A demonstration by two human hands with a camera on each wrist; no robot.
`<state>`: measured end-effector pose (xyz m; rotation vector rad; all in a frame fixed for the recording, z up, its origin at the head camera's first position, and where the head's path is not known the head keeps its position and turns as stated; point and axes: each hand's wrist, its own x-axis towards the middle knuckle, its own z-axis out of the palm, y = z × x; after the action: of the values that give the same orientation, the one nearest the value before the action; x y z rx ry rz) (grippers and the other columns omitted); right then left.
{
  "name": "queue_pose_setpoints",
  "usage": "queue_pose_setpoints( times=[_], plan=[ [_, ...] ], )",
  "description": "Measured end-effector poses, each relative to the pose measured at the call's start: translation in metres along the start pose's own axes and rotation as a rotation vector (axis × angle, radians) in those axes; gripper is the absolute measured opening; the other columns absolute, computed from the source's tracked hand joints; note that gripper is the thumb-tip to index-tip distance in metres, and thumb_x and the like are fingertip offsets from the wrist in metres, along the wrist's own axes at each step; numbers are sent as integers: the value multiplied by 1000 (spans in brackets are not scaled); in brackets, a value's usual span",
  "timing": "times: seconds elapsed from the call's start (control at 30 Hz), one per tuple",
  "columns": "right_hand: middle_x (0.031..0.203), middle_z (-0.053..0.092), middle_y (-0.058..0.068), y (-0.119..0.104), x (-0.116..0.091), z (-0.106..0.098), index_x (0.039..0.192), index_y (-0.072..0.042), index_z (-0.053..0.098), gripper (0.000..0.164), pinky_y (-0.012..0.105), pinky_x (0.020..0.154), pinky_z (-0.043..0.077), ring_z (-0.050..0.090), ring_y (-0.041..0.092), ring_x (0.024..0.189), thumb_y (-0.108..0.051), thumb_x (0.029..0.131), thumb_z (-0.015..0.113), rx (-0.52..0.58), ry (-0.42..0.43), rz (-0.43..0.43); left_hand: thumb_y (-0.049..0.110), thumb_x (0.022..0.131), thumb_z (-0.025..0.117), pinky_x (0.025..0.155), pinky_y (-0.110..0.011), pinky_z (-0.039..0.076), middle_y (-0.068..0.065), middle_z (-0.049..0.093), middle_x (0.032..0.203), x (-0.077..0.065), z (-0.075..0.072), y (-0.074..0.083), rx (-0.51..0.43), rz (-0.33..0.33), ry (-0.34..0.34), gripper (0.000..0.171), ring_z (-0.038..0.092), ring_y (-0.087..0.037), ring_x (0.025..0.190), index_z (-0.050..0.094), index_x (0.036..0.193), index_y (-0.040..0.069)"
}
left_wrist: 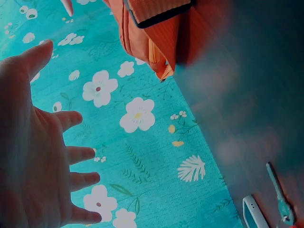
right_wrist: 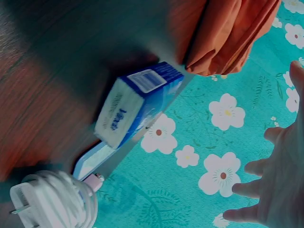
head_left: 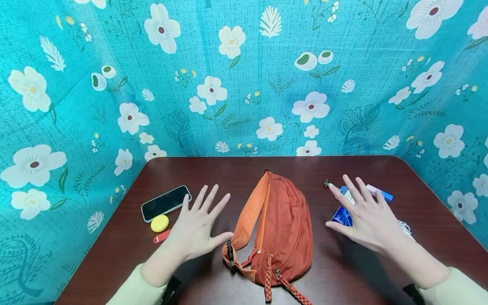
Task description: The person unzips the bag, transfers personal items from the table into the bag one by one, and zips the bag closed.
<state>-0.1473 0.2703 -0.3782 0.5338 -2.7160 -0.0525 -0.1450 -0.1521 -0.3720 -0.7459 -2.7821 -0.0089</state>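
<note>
A rust-orange sling bag (head_left: 286, 228) with a lighter orange strap (head_left: 249, 209), black buckle and braided zip pulls lies on the dark table. My left hand (head_left: 200, 231) is spread flat at its left, the thumb tip overlapping the strap by the buckle in the head view. Nothing is in this hand. My right hand (head_left: 367, 220), also empty with fingers spread, is over small items right of the bag. Partly hidden below it is a blue-and-white pack (head_left: 342, 217), seen as a box (right_wrist: 137, 104) in the right wrist view.
Left of the bag lie a phone (head_left: 165, 204), a yellow disc (head_left: 159, 223) and a small red item (head_left: 162, 236). At right are a coiled white cable with a plug (right_wrist: 52, 199), a pink-and-blue stick (head_left: 379, 192) and a tiny metal piece (head_left: 326, 183). Floral cloth (head_left: 244, 84) hangs behind the table.
</note>
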Motion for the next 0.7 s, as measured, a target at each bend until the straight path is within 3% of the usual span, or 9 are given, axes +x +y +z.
queue_pose_setpoints(
  times=[0.37, 0.7],
  plan=[
    [155, 25, 20, 7, -2, 7, 156, -29, 16, 99, 71, 97, 26, 27, 47, 134, -71, 78, 60, 18, -4, -10, 70, 84, 54, 103, -71, 16, -9, 19, 160, 4, 13, 4, -63, 60, -29, 86, 16, -34, 145, 28, 154, 27],
    [153, 30, 20, 14, 2, 14, 155, -29, 22, 95, 67, 100, 25, 29, 45, 134, -69, 78, 61, 58, -15, -41, 71, 85, 51, 105, -69, 16, -6, 21, 159, 7, 26, 10, -137, 84, -113, 84, 17, -31, 145, 29, 154, 28]
  ],
)
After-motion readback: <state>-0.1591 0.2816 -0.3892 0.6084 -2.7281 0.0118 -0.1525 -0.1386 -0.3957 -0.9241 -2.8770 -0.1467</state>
